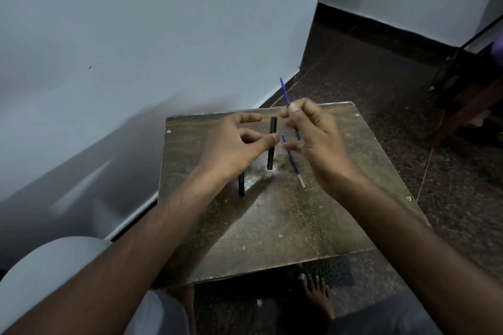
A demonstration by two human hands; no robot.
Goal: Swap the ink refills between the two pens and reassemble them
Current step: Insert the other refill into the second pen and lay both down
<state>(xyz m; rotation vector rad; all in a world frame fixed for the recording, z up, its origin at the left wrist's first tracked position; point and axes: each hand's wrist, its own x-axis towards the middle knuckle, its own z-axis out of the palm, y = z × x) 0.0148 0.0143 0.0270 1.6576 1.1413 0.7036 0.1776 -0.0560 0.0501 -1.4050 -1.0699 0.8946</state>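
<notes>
On the small wooden table [272, 226] lies a black pen barrel [271, 155], pointing away from me. A second black barrel [241, 185] pokes out from under my left hand [231, 147]. That hand hovers with loosely curled fingers and one fingertip crosses over the first barrel; I see nothing gripped in it. My right hand [315, 130] pinches a blue refill [284, 91] between thumb and forefinger, its tip sticking up and away. Another blue refill [293, 162] with a clear end lies on the table just right of the first barrel.
The table stands against a pale wall [136, 62] on the left. Dark speckled floor [381, 90] surrounds it, with dark furniture [468, 90] at the far right. My bare foot [317, 294] shows below the table's near edge and my knee [54, 266] at lower left.
</notes>
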